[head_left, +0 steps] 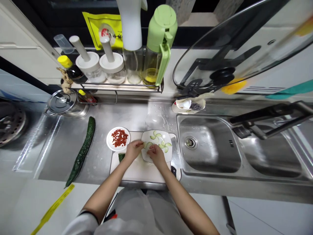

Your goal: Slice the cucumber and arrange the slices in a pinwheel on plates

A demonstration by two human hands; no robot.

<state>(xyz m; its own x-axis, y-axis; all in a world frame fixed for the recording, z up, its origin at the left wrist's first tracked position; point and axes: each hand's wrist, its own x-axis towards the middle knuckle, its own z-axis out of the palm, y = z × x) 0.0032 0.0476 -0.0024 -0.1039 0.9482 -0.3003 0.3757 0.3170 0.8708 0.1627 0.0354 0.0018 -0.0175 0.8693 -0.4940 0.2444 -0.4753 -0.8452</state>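
Two curved groups of thin, green-edged cucumber slices (166, 144) already lay on your squarish white plate (146, 135), one near its far edge, one toward its right. Your left hand (135, 150) seemed to pinch another slice over the plate's left part; your right hand (156, 155) had its fingertips bunched just beside it, though whether they gripped anything could not be told. That third spot looked unfinished. Red pieces (119, 137) sat apart in their round dish (109, 140); a cucumber stub (121, 157) and a long, uncut cucumber (83, 151) remained to your left
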